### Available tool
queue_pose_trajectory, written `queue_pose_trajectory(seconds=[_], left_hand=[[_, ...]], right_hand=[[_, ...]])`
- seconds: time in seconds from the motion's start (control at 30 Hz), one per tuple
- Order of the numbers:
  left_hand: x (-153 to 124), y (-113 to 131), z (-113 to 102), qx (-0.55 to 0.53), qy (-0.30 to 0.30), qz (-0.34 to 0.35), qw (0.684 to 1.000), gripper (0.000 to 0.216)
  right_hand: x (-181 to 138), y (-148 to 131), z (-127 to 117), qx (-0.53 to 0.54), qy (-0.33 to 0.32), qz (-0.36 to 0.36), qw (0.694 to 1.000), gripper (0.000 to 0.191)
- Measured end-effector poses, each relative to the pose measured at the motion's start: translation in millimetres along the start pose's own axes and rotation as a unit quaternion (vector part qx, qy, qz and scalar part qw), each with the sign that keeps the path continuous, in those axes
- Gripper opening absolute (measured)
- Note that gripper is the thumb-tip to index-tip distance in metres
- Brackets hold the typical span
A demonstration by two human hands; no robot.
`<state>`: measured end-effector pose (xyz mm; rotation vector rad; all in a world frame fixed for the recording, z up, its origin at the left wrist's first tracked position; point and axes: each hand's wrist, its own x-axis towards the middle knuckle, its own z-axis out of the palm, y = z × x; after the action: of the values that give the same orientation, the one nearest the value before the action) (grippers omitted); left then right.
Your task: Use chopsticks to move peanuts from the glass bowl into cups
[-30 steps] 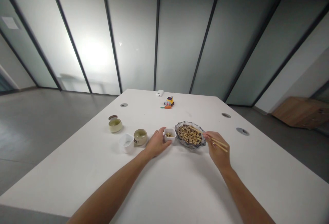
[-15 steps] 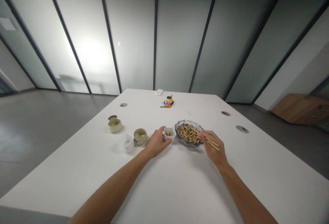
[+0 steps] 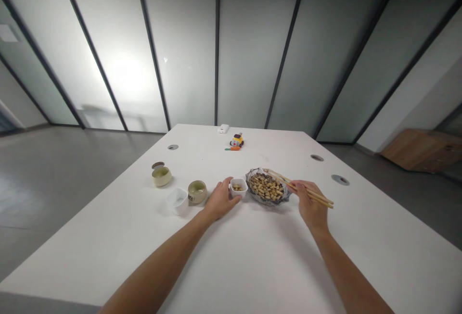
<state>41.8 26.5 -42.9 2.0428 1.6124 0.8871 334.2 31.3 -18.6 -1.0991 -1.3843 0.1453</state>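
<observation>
Far side: row of frosted panels (image 3: 249,54) set between dark frames (image 3: 217,64); bright glow (image 3: 126,71) toward left, dimmer toward right; pale sheet (image 3: 7,33) on far-left panel; grey floor (image 3: 108,155) to left and right; pale wall (image 3: 397,112) at right, low brown furniture (image 3: 418,150) beside it, type unclear; broad white table (image 3: 252,266) near, narrowing toward far end, round inset fittings (image 3: 340,180) along left and right

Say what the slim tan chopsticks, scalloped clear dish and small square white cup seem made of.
Slim tan chopsticks: probably wood or bamboo, matte, from their straw colour. Scalloped clear dish: glossy, likely glass, perhaps plastic, by its see-through greyish wall. Small square white cup: smooth, evenly white; plastic or ceramic, can't tell.
</observation>
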Motion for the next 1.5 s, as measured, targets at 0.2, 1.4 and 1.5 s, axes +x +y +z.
queue_pose_trajectory(seconds=[0.2,1.4,1.5], left_hand=[[-0.5,2.5,-2.0,-0.002,-0.006,-0.003,1.000,0.066],[-0.9,2.2,-1.0,-0.001,0.000,-0.005,1.000,0.066],[-1.7,3.7,-2.5,0.001,-0.003,-0.006,1.000,0.065]], right_hand=[[-4.0,-6.4,5.9,0.173,0.010,0.148,0.974,0.045],[-4.7,-10.2,-0.3,-0.012,-0.132,-0.016,0.991,0.044],[-4.6,-10.5,-1.1,-0.033,-0.130,-0.034,0.990,0.045]])
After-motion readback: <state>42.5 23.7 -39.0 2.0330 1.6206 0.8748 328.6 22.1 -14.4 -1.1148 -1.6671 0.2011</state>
